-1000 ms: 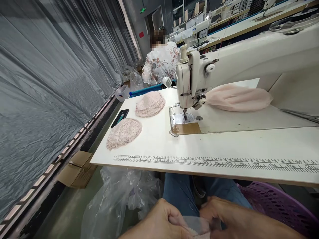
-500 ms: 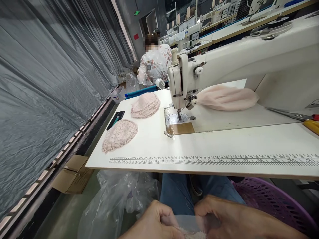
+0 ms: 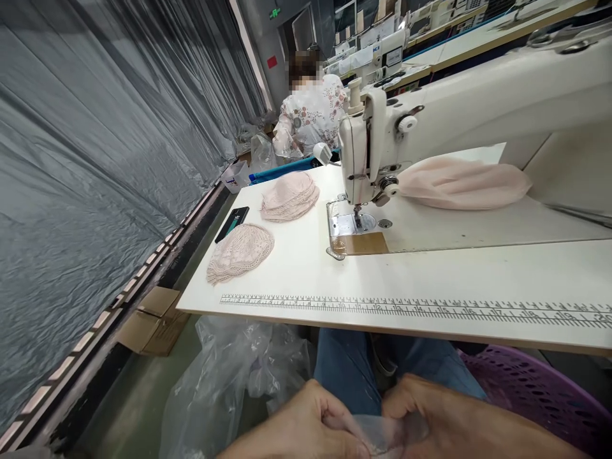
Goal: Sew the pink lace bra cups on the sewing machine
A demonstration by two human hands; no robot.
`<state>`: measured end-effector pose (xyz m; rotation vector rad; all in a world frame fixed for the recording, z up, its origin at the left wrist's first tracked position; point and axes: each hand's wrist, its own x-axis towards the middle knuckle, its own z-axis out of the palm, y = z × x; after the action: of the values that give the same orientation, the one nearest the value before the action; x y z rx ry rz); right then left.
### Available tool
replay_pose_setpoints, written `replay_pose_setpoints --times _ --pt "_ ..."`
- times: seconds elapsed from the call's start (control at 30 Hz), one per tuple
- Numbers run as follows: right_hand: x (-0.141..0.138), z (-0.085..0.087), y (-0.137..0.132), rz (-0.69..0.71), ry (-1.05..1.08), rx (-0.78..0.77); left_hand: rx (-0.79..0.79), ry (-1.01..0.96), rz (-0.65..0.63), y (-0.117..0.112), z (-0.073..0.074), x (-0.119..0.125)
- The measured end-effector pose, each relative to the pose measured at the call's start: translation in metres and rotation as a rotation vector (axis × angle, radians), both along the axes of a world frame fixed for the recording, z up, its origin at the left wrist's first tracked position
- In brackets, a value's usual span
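Note:
Low in the view, over my lap, my left hand (image 3: 310,424) and my right hand (image 3: 442,414) are closed on a small piece of sheer, pale fabric (image 3: 375,428) stretched between them. Its lower part is cut off by the frame edge, and some fingertips are hidden. Above, on the white table (image 3: 296,268), rests one pile of pale pink lace pieces (image 3: 241,252); farther back lies a second pile (image 3: 291,197). The sewing machine (image 3: 366,153) stands to the right, with nothing under its needle. Bunched sheer pink fabric (image 3: 463,183) lies beneath its arm.
A ruler strip (image 3: 335,303) runs along the table's front edge. A black phone-like item (image 3: 233,223) touches the nearer pile. Below are a clear plastic bag (image 3: 229,389), a cardboard box (image 3: 150,322) and a purple basket (image 3: 549,395). Another person (image 3: 310,115) sits beyond the table.
My view has shifted, so the table and machine appear farther right. Both hands keep hold of the sheer fabric; the lacy edge seen between them before is now mostly out of sight.

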<state>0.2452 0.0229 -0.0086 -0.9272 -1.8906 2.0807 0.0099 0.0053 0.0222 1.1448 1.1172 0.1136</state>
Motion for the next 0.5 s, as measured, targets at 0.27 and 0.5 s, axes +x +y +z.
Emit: replay_pose_setpoints --times 0.27,0.5 --pt "0.003 0.008 0.003 -0.032 -0.016 0.057 -0.100 -0.053 -0.011 0.000 0.002 -0.002" --pt "0.008 0.007 0.005 -0.002 -0.002 0.057 -0.054 0.031 0.049 -0.001 0.001 0.009"
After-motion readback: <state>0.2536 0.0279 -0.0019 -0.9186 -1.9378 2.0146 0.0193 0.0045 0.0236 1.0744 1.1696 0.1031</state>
